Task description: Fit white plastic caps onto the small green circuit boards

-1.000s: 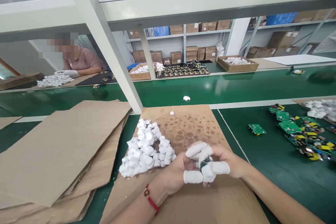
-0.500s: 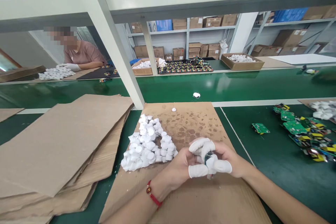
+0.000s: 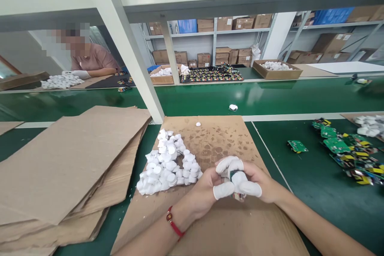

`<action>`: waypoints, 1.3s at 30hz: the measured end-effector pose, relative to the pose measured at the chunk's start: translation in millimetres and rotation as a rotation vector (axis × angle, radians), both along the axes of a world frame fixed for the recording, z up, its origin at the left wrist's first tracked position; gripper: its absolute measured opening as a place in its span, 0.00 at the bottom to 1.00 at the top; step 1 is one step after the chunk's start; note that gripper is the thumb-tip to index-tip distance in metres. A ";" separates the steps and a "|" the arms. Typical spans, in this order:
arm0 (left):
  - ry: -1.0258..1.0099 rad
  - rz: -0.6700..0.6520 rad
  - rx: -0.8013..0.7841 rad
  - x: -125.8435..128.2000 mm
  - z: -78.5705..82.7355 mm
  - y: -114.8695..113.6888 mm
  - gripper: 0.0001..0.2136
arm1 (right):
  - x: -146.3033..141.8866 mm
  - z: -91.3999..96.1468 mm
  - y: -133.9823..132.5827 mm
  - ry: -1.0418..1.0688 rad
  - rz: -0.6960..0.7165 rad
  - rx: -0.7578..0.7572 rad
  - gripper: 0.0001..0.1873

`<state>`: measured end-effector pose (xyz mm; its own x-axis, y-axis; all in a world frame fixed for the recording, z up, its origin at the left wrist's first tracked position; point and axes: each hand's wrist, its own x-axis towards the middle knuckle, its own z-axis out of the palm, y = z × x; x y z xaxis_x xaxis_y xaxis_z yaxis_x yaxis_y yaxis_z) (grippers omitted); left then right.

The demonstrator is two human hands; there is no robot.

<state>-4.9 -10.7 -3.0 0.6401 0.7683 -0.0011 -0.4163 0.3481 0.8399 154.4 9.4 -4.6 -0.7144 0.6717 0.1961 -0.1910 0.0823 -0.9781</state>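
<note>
Look at that: rough, matt brown cardboard (image 3: 63, 168) spread on a glossy green desk (image 3: 210, 102), matt white finger cots (image 3: 223, 190), and shiny green circuit boards (image 3: 336, 146) off to the right!

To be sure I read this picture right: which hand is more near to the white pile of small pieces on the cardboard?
Left. The left hand is right beside the white pile; the right hand is farther away, with the left hand between it and the pile.
</note>
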 end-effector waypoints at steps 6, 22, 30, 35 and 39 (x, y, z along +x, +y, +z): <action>0.030 0.030 -0.010 -0.2 4.3 0.0 0.13 | -0.9 -1.3 -1.3 -0.006 -0.045 0.018 0.15; 0.001 0.100 -0.076 -2.1 5.0 1.3 0.11 | 2.7 -1.8 0.1 0.012 -0.106 0.030 0.36; 0.084 0.158 -0.231 -0.1 -1.2 4.5 0.21 | -2.1 -4.5 0.5 -0.060 -0.050 -0.072 0.31; 0.227 0.087 -0.069 0.6 1.2 0.4 0.17 | -2.3 -13.6 3.0 -0.222 -0.227 0.150 0.28; 0.329 0.049 0.021 -1.1 2.0 -1.2 0.14 | -1.3 -13.4 5.6 -0.212 -0.205 0.280 0.27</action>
<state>-6.0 -11.9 -1.0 0.5700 0.8005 -0.1851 -0.1375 0.3151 0.9391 153.0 14.9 -17.9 -0.6157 0.7458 0.2542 0.0606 0.3665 -0.9284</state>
